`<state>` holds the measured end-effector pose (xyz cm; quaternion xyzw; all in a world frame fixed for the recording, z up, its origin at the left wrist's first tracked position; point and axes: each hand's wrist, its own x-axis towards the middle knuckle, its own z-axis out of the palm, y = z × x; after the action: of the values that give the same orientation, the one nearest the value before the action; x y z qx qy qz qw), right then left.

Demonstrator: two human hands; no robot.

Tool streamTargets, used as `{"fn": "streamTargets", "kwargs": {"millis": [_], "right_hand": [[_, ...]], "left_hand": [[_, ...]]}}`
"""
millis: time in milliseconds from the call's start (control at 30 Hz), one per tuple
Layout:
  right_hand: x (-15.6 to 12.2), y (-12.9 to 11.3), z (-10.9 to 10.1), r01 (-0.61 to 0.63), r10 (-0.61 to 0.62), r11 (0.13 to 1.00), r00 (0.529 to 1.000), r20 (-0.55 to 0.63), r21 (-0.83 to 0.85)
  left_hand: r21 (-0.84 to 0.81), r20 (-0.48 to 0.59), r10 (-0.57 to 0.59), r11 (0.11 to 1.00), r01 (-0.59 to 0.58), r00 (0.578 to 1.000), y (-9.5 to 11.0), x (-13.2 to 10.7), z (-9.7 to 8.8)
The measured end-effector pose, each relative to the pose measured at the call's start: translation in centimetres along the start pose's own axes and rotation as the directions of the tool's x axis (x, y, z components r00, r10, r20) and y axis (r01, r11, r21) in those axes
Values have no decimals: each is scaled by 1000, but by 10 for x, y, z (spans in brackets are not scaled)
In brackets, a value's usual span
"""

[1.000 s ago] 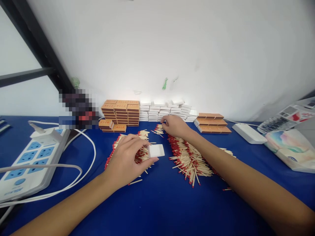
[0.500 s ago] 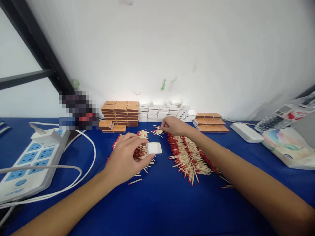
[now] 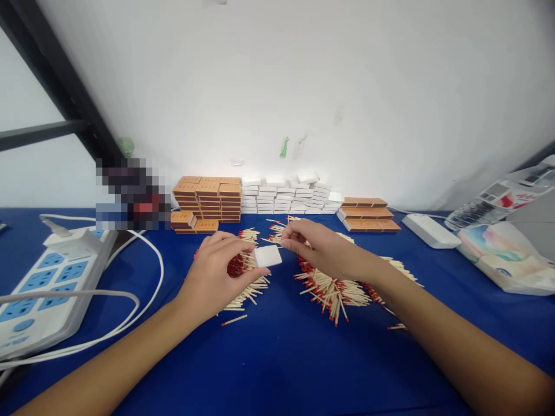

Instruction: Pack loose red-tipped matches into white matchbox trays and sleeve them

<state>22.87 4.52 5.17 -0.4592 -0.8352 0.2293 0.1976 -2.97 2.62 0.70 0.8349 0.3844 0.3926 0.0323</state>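
Observation:
My left hand [image 3: 214,276] pinches a small white matchbox tray [image 3: 267,255] between thumb and fingers, just above a heap of red-tipped matches [image 3: 243,277]. My right hand [image 3: 323,248] is closed in a pinch right beside the tray's right edge, over a second, larger heap of matches [image 3: 333,286]; a few matches seem to be in its fingertips. Both heaps lie on the blue table cover [image 3: 277,358].
Against the wall stand stacks of orange matchbox sleeves [image 3: 208,199], white trays [image 3: 281,196] and more orange sleeves [image 3: 368,215]. A white power strip [image 3: 39,289] with cables lies at left. A white flat device [image 3: 430,230] and a plastic packet [image 3: 503,254] lie at right.
My right hand came back from the far small match pile toward me and now sits next to the tray. My left hand lifted the tray slightly and stayed in place.

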Motion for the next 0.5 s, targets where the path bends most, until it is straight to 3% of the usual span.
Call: {"fn": "streamTargets", "kwargs": {"millis": [200,500], "right_hand": [[-12,-11,13,145,-146,989,988,-40,-36],[-12,-10,20,234,-240,967,970,-44,-102]], "left_hand": [[-2,-10,35,999,-35,999,-1,0,0],[5,-12,77,997,-77,997,1,0,-1]]}}
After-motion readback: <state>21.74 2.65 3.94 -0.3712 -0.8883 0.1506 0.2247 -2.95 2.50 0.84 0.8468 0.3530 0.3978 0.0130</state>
